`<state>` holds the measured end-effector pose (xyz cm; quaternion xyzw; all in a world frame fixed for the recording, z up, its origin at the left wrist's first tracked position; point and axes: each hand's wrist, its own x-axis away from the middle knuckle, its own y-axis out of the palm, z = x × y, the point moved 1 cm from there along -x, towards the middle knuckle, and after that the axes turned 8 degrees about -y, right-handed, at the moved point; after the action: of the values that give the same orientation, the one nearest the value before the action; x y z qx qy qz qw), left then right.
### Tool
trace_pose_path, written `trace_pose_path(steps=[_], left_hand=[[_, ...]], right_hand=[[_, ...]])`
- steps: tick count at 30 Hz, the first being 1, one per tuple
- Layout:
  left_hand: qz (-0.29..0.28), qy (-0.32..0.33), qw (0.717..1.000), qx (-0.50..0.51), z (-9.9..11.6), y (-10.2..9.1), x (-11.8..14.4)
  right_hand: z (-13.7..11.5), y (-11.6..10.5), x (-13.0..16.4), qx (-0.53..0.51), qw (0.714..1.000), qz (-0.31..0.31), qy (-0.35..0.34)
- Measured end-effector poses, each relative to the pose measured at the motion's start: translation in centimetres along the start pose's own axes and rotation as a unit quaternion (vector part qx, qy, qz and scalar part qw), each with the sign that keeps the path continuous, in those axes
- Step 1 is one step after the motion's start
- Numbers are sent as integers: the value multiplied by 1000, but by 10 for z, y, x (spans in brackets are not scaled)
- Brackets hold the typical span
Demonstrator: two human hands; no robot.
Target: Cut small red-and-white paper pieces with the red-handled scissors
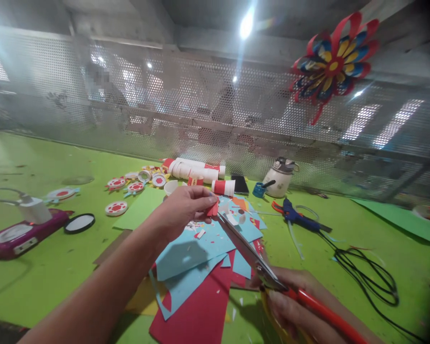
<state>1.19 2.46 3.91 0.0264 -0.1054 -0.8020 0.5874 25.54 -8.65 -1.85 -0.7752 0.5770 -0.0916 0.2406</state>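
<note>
The left hand pinches a small red paper scrap between its fingertips, holding it above the loose blue and red paper sheets spread on the green worktop. The right hand, at the near right, grips the red handles of the scissors, whose long blades reach far and left so the tips meet the scrap. Farther right lie a blue glue gun and its black cable.
</note>
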Motion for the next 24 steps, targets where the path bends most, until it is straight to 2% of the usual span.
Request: trace_pose_path(steps=[4,9,12,18,24], left_hand=[[15,3,1000,-16,1,1,1],[19,31,999,-32,1,3,2],[25,42,998,-40,1,5,2],[29,41,997,-52,0,6,2],[21,24,997,-64,2,6,5]], right_hand=[[-2,-1,0,-6,1000,-21,-5],[-6,-3,-1,36,999,5,-7],[-10,-3,-1,48,999,-3,-9],[-9,3,-1,-12,1000,1,-5],[-7,2,-1,11,1000,-15,-10]])
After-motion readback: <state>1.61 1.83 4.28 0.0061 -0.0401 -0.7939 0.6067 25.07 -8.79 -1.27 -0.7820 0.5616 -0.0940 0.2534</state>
